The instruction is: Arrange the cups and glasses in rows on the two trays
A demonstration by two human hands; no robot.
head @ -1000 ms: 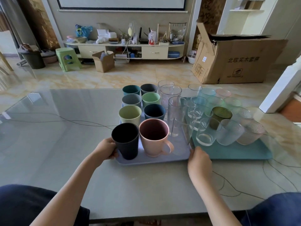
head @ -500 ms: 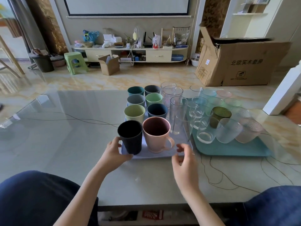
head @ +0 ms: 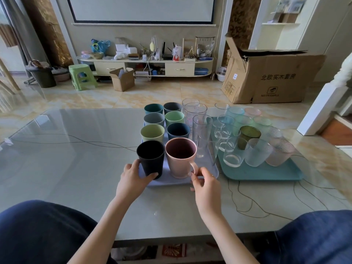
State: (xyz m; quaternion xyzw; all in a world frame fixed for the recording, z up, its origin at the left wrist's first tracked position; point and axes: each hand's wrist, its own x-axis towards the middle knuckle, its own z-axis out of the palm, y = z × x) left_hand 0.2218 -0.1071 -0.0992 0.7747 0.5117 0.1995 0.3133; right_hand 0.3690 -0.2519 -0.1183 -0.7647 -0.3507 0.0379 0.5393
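Observation:
A lilac tray (head: 214,169) holds coloured cups in two rows plus a row of tall clear glasses (head: 202,128). At its front stand a black cup (head: 151,157) and a pink mug (head: 180,157). My left hand (head: 132,180) wraps the black cup's base, thumb across its front. My right hand (head: 204,185) pinches the pink mug's handle. To the right, a teal tray (head: 262,173) carries rows of clear, frosted and tinted glasses, among them a dark green glass (head: 247,135).
Both trays sit on a glossy marble-patterned table (head: 76,159). My knees in dark trousers are at the near edge. A large cardboard box (head: 272,77), a green stool (head: 82,77) and a TV cabinet (head: 148,67) stand on the floor beyond.
Both hands left the lilac tray's front corners. The left moved onto the black cup, the right moved left onto the pink mug's handle. My view has pulled back and up.

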